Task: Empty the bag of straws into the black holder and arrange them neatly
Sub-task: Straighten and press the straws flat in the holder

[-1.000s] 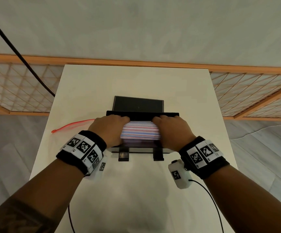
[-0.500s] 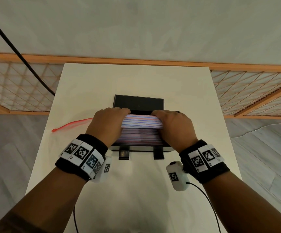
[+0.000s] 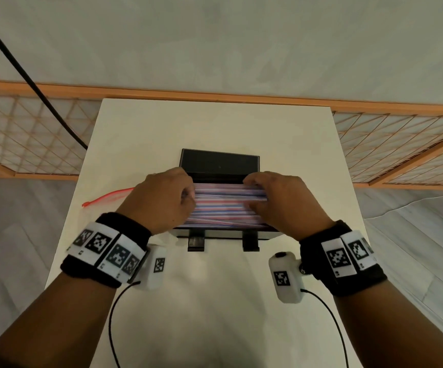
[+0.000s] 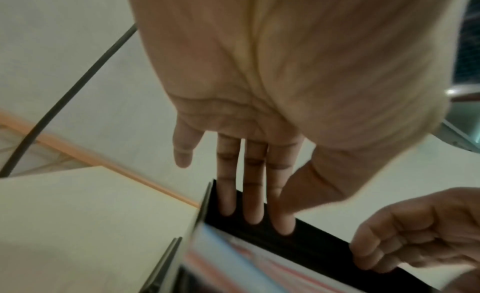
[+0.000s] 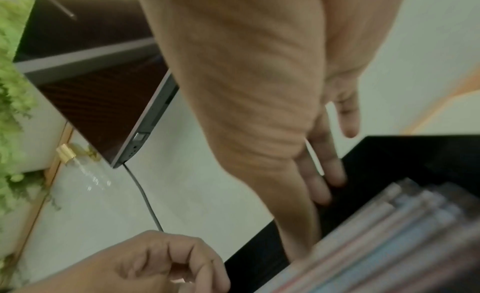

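Left hand (image 3: 159, 200) and right hand (image 3: 286, 200) flank the stack of straws (image 3: 228, 205), one at each end, inside the black holder (image 3: 219, 162), which serves here as the landmark. In the left wrist view the left fingers (image 4: 253, 194) run straight and close together down against the holder's dark rear wall, with the thumb alongside; nothing is gripped. In the right wrist view the right fingers (image 5: 319, 174) likewise lie extended into the holder beside the straw ends, without closing on anything that can be made out. The straws, striped red, blue and white, lie lengthwise across the holder and fill most of it; one straw near the holder's front edge sits slightly askew. The emptied bag (image 3: 103, 197), clear with a red zip strip, lies flat to the left of the holder, apart from it. The holder stands near the middle of the white table (image 3: 215, 123), with a wooden lattice rail (image 3: 29, 134) beyond the table's far edge.

Step in hand, as judged: emptying appears complete, and the hands are squaring the stack from both ends. The next move calls for even inward pressure at the two ends, then seating the skewed straw level with the rest, without lifting others out of line
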